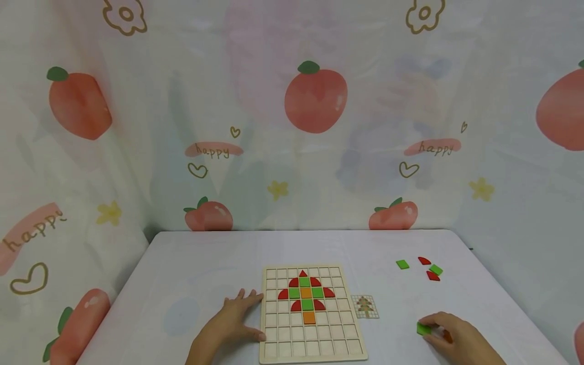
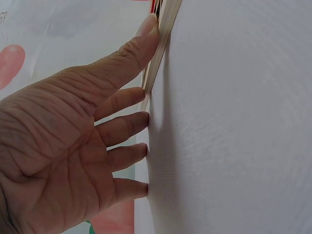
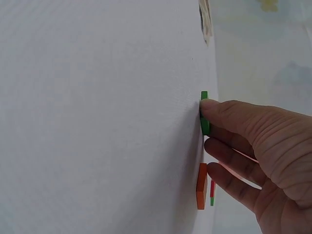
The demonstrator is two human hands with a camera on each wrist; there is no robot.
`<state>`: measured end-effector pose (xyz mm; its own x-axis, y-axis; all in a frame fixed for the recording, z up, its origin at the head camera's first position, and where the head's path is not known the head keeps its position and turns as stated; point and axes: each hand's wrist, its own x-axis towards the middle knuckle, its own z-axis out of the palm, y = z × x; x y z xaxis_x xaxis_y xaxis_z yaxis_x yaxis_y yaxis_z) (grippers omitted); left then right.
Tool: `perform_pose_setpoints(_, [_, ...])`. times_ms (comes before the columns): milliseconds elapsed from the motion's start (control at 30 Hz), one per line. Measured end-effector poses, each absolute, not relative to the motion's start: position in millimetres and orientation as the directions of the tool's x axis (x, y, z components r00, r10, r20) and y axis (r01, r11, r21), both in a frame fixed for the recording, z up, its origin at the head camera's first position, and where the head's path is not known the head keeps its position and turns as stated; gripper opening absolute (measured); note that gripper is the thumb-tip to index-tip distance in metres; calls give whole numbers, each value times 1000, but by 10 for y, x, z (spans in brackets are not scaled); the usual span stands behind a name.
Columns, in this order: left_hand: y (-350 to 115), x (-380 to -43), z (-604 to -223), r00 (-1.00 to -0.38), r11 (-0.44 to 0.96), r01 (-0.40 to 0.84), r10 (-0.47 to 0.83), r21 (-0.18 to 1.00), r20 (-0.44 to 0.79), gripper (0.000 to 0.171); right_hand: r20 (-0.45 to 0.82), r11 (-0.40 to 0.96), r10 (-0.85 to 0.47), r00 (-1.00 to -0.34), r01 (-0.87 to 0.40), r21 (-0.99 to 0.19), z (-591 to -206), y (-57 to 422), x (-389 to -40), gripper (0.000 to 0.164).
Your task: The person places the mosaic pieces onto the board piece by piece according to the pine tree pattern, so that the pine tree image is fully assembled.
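My left hand [image 1: 230, 319] has its fingers spread, the thumb and fingertips against the left edge of a pale wooden grid board [image 1: 283, 350]. On the board, red, green and orange tiles form a tree, with a red triangle [image 1: 303, 274] on top and an orange square [image 1: 309, 318] as trunk. To the right, my right hand [image 1: 458, 339] pinches a green square tile [image 3: 204, 114] between thumb and fingers, low at the tabletop. Beneath its other fingers lies an orange tile [image 3: 201, 187], mostly hidden by the hand in the head view.
A small card [image 1: 365, 306] printed with a tree on a grid lies beside the board's right edge. Farther back on the right are loose tiles: green squares [image 1: 402, 264] and red quarter rounds [image 1: 424, 260]. Patterned cloth walls [image 1: 296, 177] border the white table [image 1: 205, 253].
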<state>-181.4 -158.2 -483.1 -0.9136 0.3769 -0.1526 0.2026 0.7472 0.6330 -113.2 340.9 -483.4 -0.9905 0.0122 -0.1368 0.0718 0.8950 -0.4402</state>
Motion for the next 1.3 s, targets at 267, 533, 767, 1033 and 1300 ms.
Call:
perform_pose_setpoints(267, [-1578,-1818,-4854,-912,751,198,376,629,-162,94,-128,901,-8,-992,48,-432,-4835,3370,-1152,33])
perform_pose_setpoints(533, [-1573,-1828,-4852,-910,755,201,379,624,-165,95,33,906,-117,-993,-121,-405,-4797,3202,-1158,25])
perform_pose_setpoints(767, [-1565,-1817,-4842,-916,751,181,364,635,-170,95,263,842,-282,-923,-369,-393,-4798,3004,-1199,26])
perform_pose_setpoints(1033, [-1577,-1803,-4807,-917,749,188,366,636,-159,95,281,778,-374,-884,-464,-423,-4787,2731,-1292,22])
perform_pose_setpoints(1300, [-1574,-1809,-4828,-916,755,185,364,629,-167,95,339,722,-470,-815,-576,-383,-4794,2440,-1363,25])
